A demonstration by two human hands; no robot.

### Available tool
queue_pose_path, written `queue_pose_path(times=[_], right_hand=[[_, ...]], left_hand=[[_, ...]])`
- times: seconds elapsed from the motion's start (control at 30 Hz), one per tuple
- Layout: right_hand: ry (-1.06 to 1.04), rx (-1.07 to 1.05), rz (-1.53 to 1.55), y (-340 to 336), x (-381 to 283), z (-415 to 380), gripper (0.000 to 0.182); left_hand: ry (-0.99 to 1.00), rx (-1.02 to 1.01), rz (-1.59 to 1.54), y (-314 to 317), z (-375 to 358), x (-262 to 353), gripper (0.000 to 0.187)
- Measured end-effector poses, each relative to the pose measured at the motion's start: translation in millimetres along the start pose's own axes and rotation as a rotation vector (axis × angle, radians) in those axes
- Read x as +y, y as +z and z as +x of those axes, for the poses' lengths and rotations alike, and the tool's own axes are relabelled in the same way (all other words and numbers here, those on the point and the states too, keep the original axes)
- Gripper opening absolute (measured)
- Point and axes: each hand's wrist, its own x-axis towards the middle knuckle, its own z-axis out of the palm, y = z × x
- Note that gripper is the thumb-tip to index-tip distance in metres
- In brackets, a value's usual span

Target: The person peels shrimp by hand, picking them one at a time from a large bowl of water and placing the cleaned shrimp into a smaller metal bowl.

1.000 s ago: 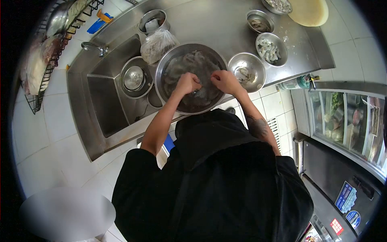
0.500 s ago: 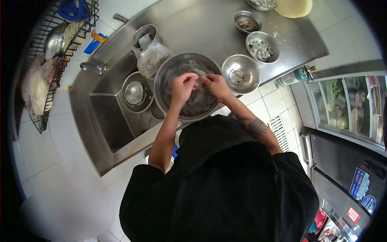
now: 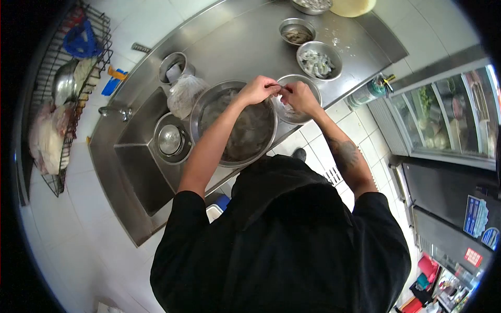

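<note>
Head view: where to find the two hands?

At the far right edge of the large basin (image 3: 193,122), close together. See the left hand (image 3: 258,89) reaching over the basin and the right hand (image 3: 301,98) over the small bowl (image 3: 294,118).

Fingers released or clenched?

Neither. Pinched at the tips, on both hands, around one small dark piece (image 3: 281,89), seemingly above the left rim of the small bowl. Too small to tell exactly what.

And in the large basin?

Murky water and greyish shrimp (image 3: 242,130), under and beside the left forearm.

What about farther off, to the right?

Note a bowl of pale shrimp (image 3: 316,63), just beyond the small bowl. Beyond that, a darker-filled bowl (image 3: 312,31), then the farthest bowl (image 3: 313,11), cut off by the top of the view. All on the steel counter (image 3: 245,41).

Left of the basin?

Look for a plastic bag (image 3: 185,96) against its rim, and a metal pot (image 3: 186,62) just beyond the bag. Nearer and farther left, stacked bowls (image 3: 170,140) in the sink (image 3: 148,175), below the faucet (image 3: 117,112).
</note>
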Motion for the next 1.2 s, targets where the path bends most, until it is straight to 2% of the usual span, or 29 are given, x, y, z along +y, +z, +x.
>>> queue_pose_path(times=[0.07,0.13,0.17,0.2,0.27,0.3,0.33,0.37,0.4,0.43,0.47,0.53,0.6,0.63,0.67,0.7,0.73,0.8,0.9,0.93,0.97,1.0,1.07,1.1,1.2], right_hand=[[-0.028,0.137,-0.061,4,25,2,0.027],[0.036,0.193,-0.015,12,47,4,0.026],[0.040,0.257,-0.068,17,57,4,0.027],[0.040,0.321,-0.119,22,65,6,0.027],[0.026,0.282,-0.102,20,72,1,0.026],[-0.044,0.295,-0.215,18,73,-4,0.024],[-0.112,0.307,-0.332,16,74,-10,0.022],[0.034,0.183,-0.422,6,63,-17,0.022],[0.044,0.190,-0.419,6,64,-20,0.022],[-0.139,0.358,-0.479,7,66,-23,0.025],[-0.327,0.528,-0.537,6,67,-24,0.028],[-0.363,0.482,-0.462,0,71,-14,0.033],[-0.393,0.238,-0.169,-5,77,0,0.027],[-0.397,0.239,-0.171,-10,73,0,0.027],[-0.351,0.154,-0.051,-17,65,-4,0.025],[-0.304,0.067,0.067,-22,57,-7,0.022],[-0.309,0.059,0.065,-23,55,-8,0.022],[-0.286,0.037,0.275,-24,51,-11,0.020],[-0.300,0.019,0.134,-35,42,-16,0.019],[-0.306,0.012,0.131,-38,43,-17,0.019],[-0.401,0.046,0.045,-40,44,-17,0.018],[-0.494,0.081,-0.038,-42,46,-18,0.016],[-0.495,0.052,-0.022,-46,43,-23,0.014],[-0.496,0.030,-0.007,-47,42,-25,0.012],[-0.549,0.027,-0.052,-47,47,-25,0.010]], left_hand=[[0.013,0.039,-0.026,17,9,16,0.023],[-0.028,0.151,0.431,32,13,37,0.022],[0.092,0.275,0.534,46,18,27,0.022],[0.096,0.270,0.536,55,21,17,0.022],[0.293,0.492,0.616,65,27,3,0.020],[0.214,0.526,0.614,66,29,-5,0.020],[0.223,0.518,0.614,65,30,-10,0.020],[0.128,0.487,0.307,62,29,-15,0.023],[0.026,0.445,0.002,61,29,-19,0.027],[0.028,0.435,0.003,62,29,-17,0.027],[-0.012,0.404,-0.209,62,28,-16,0.027],[-0.090,0.339,-0.627,58,29,-7,0.028],[-0.038,0.334,-0.733,56,28,5,0.024],[-0.001,0.366,-0.828,54,28,8,0.025],[0.036,0.400,-0.924,53,26,12,0.026],[0.038,0.408,-0.925,52,24,16,0.026],[0.060,0.396,-0.964,49,22,23,0.030],[0.083,0.398,-1.004,44,15,35,0.033],[0.068,0.365,-0.909,33,9,42,0.041],[0.073,0.279,-0.816,26,6,41,0.041],[0.076,0.192,-0.724,20,5,41,0.041],[0.075,0.199,-0.726,14,4,40,0.041],[0.039,0.001,-0.381,6,4,36,0.035],[0.008,-0.044,-0.437,7,3,33,0.022],[0.032,-0.089,-0.414,11,3,25,0.016]])
